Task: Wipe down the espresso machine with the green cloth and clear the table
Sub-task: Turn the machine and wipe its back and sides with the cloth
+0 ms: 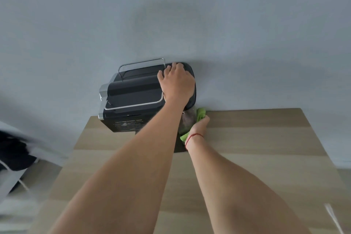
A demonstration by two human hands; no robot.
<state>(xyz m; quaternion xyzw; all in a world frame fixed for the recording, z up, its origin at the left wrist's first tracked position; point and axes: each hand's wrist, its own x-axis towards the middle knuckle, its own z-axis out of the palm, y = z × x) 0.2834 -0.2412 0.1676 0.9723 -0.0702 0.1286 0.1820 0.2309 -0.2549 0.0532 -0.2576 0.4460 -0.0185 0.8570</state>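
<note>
The left hand [176, 83] is pressing flat, fingers together, on top of the espresso machine [133, 97] at twelve o'clock, probably steadying it; the right hand [198, 125] is gripping the green cloth [201, 114] against its three-o'clock side; the wall [247, 43] is crowding close behind, the table [266, 138] offering room toward three o'clock.
</note>
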